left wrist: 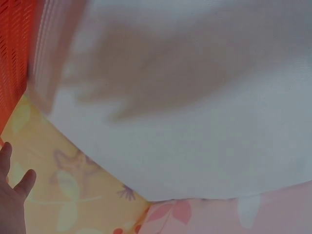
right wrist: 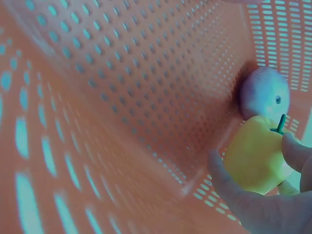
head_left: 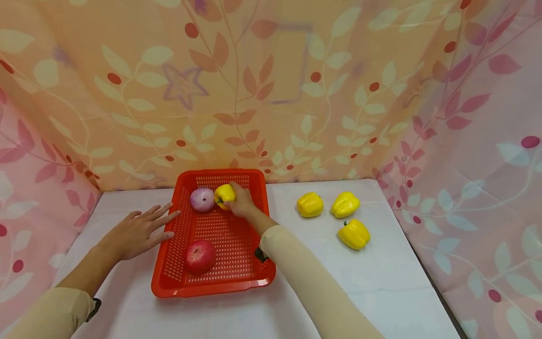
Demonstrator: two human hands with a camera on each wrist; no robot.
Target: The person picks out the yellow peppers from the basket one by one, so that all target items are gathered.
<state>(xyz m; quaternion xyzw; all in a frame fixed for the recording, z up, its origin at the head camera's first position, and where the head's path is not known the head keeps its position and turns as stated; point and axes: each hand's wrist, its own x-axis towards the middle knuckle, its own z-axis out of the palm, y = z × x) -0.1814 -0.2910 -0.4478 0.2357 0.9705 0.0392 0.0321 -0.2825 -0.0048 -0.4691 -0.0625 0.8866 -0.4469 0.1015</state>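
Note:
My right hand (head_left: 241,201) grips a yellow bell pepper (head_left: 225,196) inside the red plastic basket (head_left: 264,235), towards its far side. In the right wrist view thumb and fingers curl about the pepper (right wrist: 256,156), its green stem showing by the thumb. Just left of it lies a purple onion (head_left: 202,199), seen beyond the pepper in the right wrist view. A red pomegranate-like fruit (head_left: 200,257) sits near the basket's front left. Over the basket's left rim, my left hand (head_left: 141,230) is spread with straight fingers and holds nothing.
On the white-covered table (head_left: 398,287), right of the basket, lie three more yellow peppers: one nearer the basket (head_left: 310,205), one farther right (head_left: 345,205) and one in front (head_left: 354,234). Flower-printed curtains (head_left: 262,94) stand behind and at both sides.

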